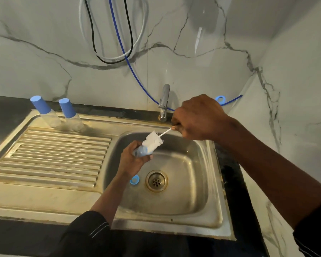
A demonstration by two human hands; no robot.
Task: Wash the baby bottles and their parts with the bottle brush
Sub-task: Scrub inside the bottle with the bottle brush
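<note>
Over the sink basin (183,197), my left hand (131,162) grips a small light-blue bottle part (140,151). My right hand (196,117) holds the thin white handle of the bottle brush (153,140), whose white bristles press against the blue part. A blue ring (134,180) lies on the basin floor left of the drain (156,181). Two clear baby bottles with blue caps (44,112) (69,114) stand at the back of the draining board. Another blue ring (220,99) rests on the counter behind my right hand.
The chrome tap (164,101) stands at the back rim, just left of my right hand. The ribbed draining board (54,156) stretches to the left. White, black and blue hoses (119,43) hang on the marble wall. Dark counter surrounds the sink.
</note>
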